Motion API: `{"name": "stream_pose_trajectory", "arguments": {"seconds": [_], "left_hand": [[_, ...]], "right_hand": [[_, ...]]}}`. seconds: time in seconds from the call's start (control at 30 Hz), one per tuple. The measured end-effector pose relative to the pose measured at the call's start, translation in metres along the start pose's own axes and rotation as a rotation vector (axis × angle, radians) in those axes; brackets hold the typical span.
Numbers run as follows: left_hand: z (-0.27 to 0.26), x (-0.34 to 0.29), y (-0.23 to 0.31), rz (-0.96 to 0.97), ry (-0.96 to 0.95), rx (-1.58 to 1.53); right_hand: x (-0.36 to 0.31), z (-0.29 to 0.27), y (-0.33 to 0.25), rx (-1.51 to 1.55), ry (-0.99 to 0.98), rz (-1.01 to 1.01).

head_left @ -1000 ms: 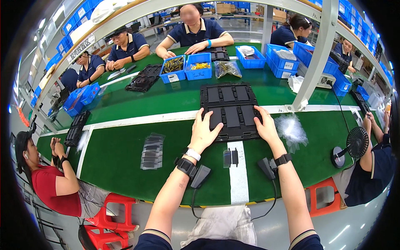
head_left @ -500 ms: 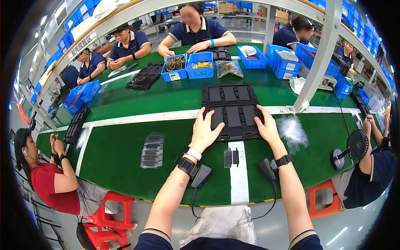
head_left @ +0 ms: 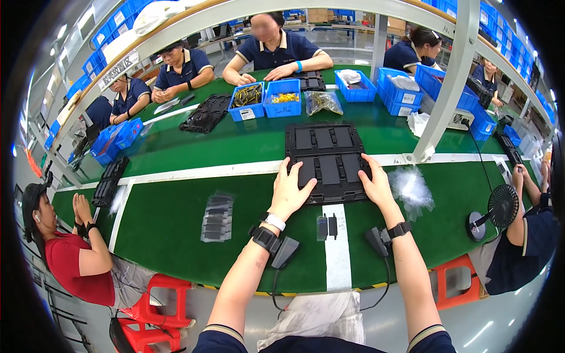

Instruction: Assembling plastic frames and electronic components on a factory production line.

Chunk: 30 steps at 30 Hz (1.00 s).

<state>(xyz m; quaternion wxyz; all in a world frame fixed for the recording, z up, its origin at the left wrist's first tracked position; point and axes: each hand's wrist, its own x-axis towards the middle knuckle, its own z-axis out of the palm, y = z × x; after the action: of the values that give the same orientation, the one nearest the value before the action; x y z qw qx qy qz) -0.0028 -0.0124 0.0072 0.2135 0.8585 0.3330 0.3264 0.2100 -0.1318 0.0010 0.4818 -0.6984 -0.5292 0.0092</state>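
Observation:
A black plastic tray [head_left: 288, 140] lies across the white line on the green table, its two rows of compartments filled with flat dark panels. At its left side is my left hand [head_left: 289, 191], with fingertips along the edge and the thumb reaching over the near row. My right hand [head_left: 376, 181] holds the opposite side, fingers at the rim. Both palms partly cover the tray's near corners. Just below it, a small pair of dark strips [head_left: 327, 227] sits on the table. Each wrist wears a black strapped device.
Film-wrapped dark strips [head_left: 218, 217] lie left; a heap of clear film [head_left: 411, 191] lies right. Blue bins [head_left: 282, 106] with small parts stand beyond. A white post [head_left: 445, 94] rises at right, near a black fan [head_left: 503, 204]. Co-workers sit around the table.
The whole view has shifted slightly, so the tray appears a little lower. My hands keep their places at its sides. The person in red at the left has changed hand position.

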Motion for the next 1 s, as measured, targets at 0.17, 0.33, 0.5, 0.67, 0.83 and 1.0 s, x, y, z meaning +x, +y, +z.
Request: {"name": "stream_pose_trajectory", "arguments": {"seconds": [0.17, 0.33, 0.5, 0.67, 0.83, 1.0], "left_hand": [[0.0001, -0.0009, -0.0023, -0.015, -0.006, -0.022], [0.0016, -0.0012, -0.0056, 0.022, 0.018, 0.05], [0.0005, 0.0011, -0.002, 0.012, 0.0, 0.011], [-0.0007, 0.0007, -0.0038, 0.024, 0.008, 0.035], [-0.0017, 0.0004, -0.0022, 0.011, -0.003, 0.028], [-0.0012, 0.0002, -0.0029, 0.036, 0.008, 0.025]], "right_hand": [[-0.0003, 0.0007, -0.0028, 0.007, -0.007, -0.002], [-0.0001, 0.0019, -0.0013, 0.018, 0.002, -0.01], [0.0012, 0.0, -0.0025, 0.032, 0.006, -0.01], [0.0005, 0.0007, -0.004, 0.05, 0.01, -0.024], [0.0009, 0.0006, -0.0045, 0.02, 0.01, -0.019], [0.0006, 0.0004, -0.0052, 0.046, 0.017, -0.02]]}}
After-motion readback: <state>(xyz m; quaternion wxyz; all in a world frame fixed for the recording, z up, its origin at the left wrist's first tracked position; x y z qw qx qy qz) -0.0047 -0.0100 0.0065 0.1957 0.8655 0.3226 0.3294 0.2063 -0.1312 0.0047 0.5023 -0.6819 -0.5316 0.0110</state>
